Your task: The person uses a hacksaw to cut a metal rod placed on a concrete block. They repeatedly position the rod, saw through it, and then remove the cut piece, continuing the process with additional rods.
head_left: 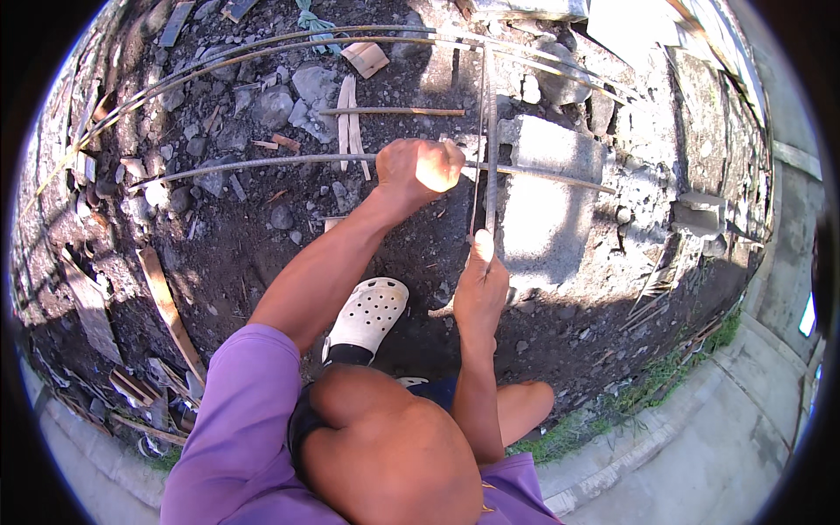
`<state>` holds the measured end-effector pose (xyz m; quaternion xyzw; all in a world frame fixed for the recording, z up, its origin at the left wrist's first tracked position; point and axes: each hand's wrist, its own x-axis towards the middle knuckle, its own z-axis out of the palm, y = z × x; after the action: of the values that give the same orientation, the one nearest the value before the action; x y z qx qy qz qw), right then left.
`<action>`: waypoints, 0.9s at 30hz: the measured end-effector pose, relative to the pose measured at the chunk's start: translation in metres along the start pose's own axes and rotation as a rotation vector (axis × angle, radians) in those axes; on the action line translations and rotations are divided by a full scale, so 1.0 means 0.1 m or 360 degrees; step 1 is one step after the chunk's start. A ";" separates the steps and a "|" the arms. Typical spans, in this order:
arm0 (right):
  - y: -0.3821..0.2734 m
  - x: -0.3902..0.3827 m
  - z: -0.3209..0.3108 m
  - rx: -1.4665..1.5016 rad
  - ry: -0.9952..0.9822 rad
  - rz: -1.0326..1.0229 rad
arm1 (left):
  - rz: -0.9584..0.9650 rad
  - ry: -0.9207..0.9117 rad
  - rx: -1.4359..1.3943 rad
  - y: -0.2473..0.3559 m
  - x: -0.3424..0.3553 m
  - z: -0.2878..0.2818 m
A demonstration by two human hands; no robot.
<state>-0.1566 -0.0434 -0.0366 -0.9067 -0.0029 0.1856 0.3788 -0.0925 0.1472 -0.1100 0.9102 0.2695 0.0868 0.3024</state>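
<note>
Beyond the bent knee [394, 446], the left hand [418, 168] clamps the crosswise rod [324, 158] just left of the lengthwise rod [492, 131] whose near end the right hand [480, 289] grips.

Grips a long thin rod [297, 159] in the curled left hand [420, 168]. Holds a saw-like tool [492, 114] in the right hand [481, 289] and crosses the rod with it, just beside the left knuckles. Crouches in a purple shirt [232, 394] and a white clog [372, 311] over stony soil [227, 254], near a pale slab [547, 236], facing two farther rods [376, 39].
</note>
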 end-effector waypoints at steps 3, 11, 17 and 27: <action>0.06 -0.74 -0.30 0.0061 -0.0025 0.0089 | 0.0108 0.0140 -0.0024 -0.02 0.03 0.07; -0.29 -0.15 -0.36 -0.0155 -0.0077 0.0184 | 0.0188 0.0030 -0.0025 -0.07 0.00 0.04; -0.16 -0.38 -0.32 -0.0097 -0.0037 0.0013 | 0.0421 0.0400 0.0008 -0.04 -0.11 0.11; 0.27 -0.48 0.10 0.0103 0.0040 0.0002 | 0.0507 0.0472 -0.0001 -0.08 -0.30 0.17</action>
<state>-0.2086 -0.0626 -0.0455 -0.8962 0.0084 0.1745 0.4079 -0.1156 0.1282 -0.1284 0.9184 0.1638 0.2665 0.2422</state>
